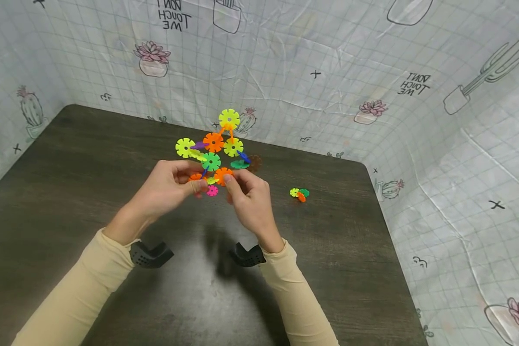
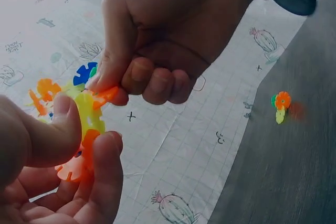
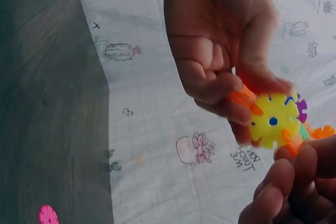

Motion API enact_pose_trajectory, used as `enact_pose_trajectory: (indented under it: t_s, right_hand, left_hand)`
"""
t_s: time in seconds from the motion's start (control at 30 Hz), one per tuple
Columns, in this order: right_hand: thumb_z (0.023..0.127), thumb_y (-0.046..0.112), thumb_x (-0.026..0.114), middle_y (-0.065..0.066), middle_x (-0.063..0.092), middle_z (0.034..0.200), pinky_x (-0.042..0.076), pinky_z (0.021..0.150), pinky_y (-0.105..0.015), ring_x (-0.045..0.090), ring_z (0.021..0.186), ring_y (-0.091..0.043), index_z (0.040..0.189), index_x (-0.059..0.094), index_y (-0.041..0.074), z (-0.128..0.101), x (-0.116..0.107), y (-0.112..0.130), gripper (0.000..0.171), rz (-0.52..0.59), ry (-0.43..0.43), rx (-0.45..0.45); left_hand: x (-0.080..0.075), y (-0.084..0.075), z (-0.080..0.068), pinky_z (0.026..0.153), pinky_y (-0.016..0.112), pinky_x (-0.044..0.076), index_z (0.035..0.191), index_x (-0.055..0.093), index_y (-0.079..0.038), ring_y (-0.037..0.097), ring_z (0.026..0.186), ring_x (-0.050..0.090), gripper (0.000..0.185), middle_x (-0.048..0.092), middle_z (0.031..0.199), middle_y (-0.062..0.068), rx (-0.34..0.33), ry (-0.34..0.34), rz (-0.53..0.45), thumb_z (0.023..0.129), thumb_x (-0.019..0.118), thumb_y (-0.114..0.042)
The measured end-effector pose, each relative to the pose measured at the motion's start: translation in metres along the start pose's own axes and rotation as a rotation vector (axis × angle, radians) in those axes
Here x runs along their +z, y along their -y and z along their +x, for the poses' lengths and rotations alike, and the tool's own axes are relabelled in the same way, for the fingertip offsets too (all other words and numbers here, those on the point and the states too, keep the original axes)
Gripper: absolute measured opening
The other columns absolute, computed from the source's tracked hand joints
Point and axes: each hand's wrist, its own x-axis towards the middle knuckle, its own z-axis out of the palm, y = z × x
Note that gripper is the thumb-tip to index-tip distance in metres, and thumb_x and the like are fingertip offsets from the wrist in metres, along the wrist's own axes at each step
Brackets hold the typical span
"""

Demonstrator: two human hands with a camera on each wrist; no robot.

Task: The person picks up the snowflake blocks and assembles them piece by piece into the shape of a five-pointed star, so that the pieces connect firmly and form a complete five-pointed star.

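One dark worktop (image 1: 328, 269) beneath a many-coloured model of linked notched discs (image 1: 214, 147), pinched aloft by the fingers of both hands: left hand (image 1: 168, 185) at the model's lower left, right hand (image 1: 253, 199) at its lower right. Well to the right of the model, a small cluster of three discs (image 1: 302, 197); just below the model, a single pink disc (image 1: 212, 193).

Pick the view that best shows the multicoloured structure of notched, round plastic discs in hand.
Head: most of the structure shows there, its upper discs clear above the left hand and right hand. Left wrist shows a partly covered portion, mainly orange and yellow. Right wrist shows one yellow notched disc nearly face-on, much of the rest hidden.
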Motion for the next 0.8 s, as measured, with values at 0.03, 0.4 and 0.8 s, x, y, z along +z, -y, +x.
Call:
enact_pose_trajectory:
  t_s: [0.03, 0.4, 0.8]
  right_hand:
    - [0.096, 0.022, 0.054, -0.006, 0.052, 0.057, 0.042, 0.047, -0.028, 0.048, 0.05, -0.015, 0.082, 0.063, 0.005, 0.0, 0.001, 0.0, 0.024, 0.003, -0.003, 0.007]
    - [0.096, 0.028, 0.055, -0.008, 0.056, 0.062, 0.047, 0.052, -0.03, 0.054, 0.057, -0.016, 0.09, 0.066, 0.009, -0.002, 0.003, -0.004, 0.023, 0.051, 0.047, 0.075]
    - [0.096, 0.034, 0.054, -0.005, 0.059, 0.068, 0.051, 0.058, -0.032, 0.056, 0.061, -0.015, 0.097, 0.067, 0.011, -0.004, -0.006, -0.009, 0.027, 0.096, 0.146, 0.028]
  left_hand:
    - [0.001, 0.0, 0.0, 0.071, 0.029, 0.056, 0.117, 0.06, -0.001, 0.016, 0.073, 0.068, 0.033, 0.069, 0.1, 0.015, 0.001, -0.002, -0.001, 0.086, 0.067, -0.01]
    - [0.0, 0.001, -0.001, 0.09, 0.035, 0.052, 0.128, 0.05, -0.003, 0.016, 0.087, 0.069, 0.048, 0.06, 0.12, 0.013, -0.065, 0.053, -0.066, 0.087, 0.068, -0.022]
    - [0.009, -0.005, 0.006, 0.077, 0.033, 0.056, 0.111, 0.059, -0.005, 0.019, 0.084, 0.064, 0.038, 0.063, 0.102, 0.004, 0.026, 0.001, -0.107, 0.09, 0.062, -0.036]
